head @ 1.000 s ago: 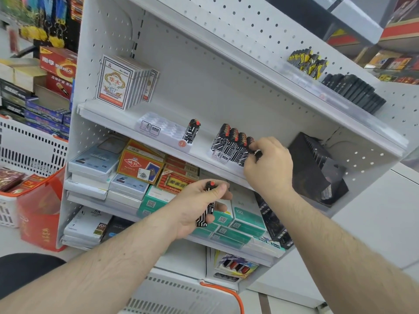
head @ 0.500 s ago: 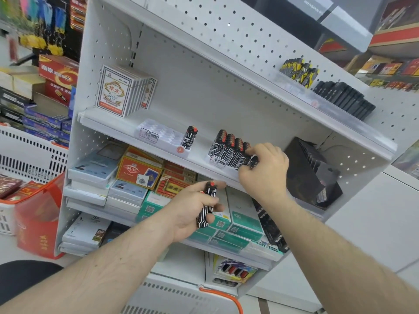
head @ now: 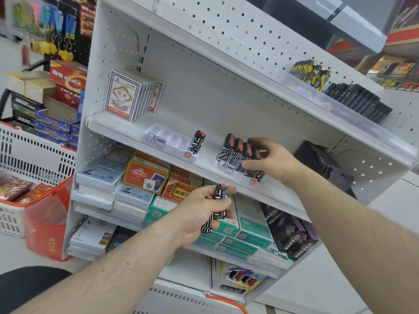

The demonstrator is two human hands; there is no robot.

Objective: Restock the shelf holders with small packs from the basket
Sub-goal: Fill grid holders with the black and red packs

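Your small packs are slim black sticks printed with a white circuit-line pattern, each capped by a red-orange button on top. Your left hand (head: 199, 211) grips two of them (head: 217, 207) in a curled fist just below the front edge of the middle shelf (head: 127, 130), one upright between thumb and fingers, the other lower in the palm with only its end showing.

Your right hand (head: 272, 162) reaches to the right-hand holder (head: 223, 165), thumb and fingers curled around the rightmost packs of the cluster (head: 238, 152) standing there. At least four red tops show in that cluster; the hand hides the rest, so the full count cannot be told.

To the left on the same shelf sits a second clear holder (head: 163, 138) with a single pack (head: 196, 142) upright at its right end.

One stack of white card boxes (head: 129, 96) stands at the shelf's far left. A black ribbed display box (head: 317, 159) stands tilted just beyond your right hand. On the shelf above are a cluster of yellow-and-black packs (head: 310, 73) and a row of plain black ones (head: 358, 102). Two white baskets show: one (head: 34, 155) at the left, one with an orange handle (head: 181, 300) below.
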